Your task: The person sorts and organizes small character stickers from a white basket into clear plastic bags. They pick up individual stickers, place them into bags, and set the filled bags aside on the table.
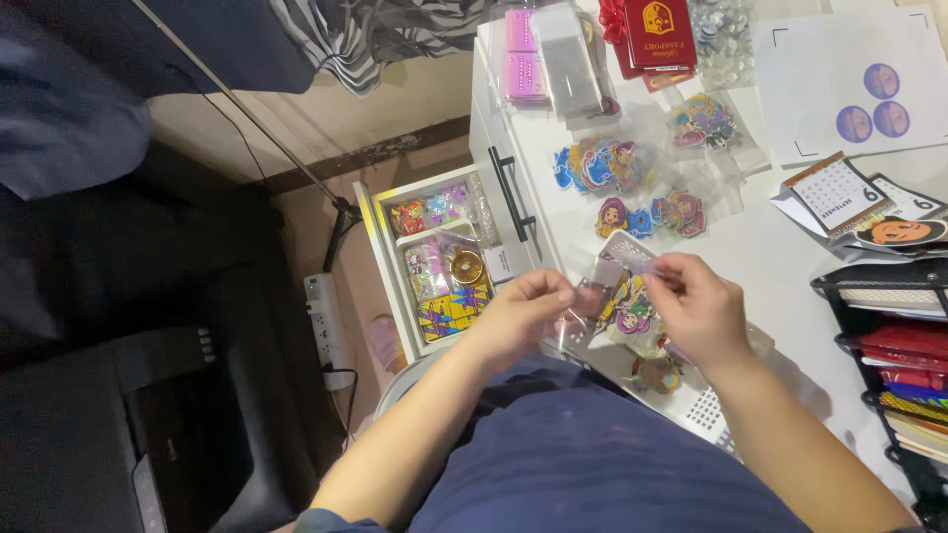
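My left hand (526, 309) and my right hand (697, 307) are raised together over the near edge of a white table (790, 257). Between them they pinch a small clear plastic sleeve (620, 292) holding colourful cartoon-figure charms. My left fingers grip its left edge, my right fingers its upper right corner. Below the sleeve lies a white perforated tray (703, 410) with another small figure in it. More bagged cartoon charms (602, 164) lie on the table just beyond my hands.
An open white drawer (434, 259) with small colourful items stands left of the table. A power strip (326, 321) lies on the floor. A black wire rack (894, 355) of red booklets is at right. Pink packets, a small calendar and a sticker sheet lie farther back.
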